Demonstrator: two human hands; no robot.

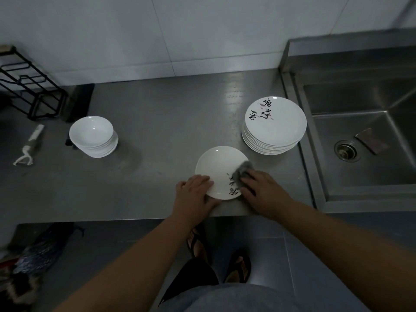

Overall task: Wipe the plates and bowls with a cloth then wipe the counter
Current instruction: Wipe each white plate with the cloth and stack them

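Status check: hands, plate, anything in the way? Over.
Left hand grips plate at its near rim. Right hand holds cloth on plate's right side. Nothing blocking: plate stack and bowl stack stand apart.

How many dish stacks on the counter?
2. A bowl stack sits at the counter left; a plate stack sits right, beside the sink. A single plate lies apart near the front edge. Pieces within each stack can't be counted reliably.
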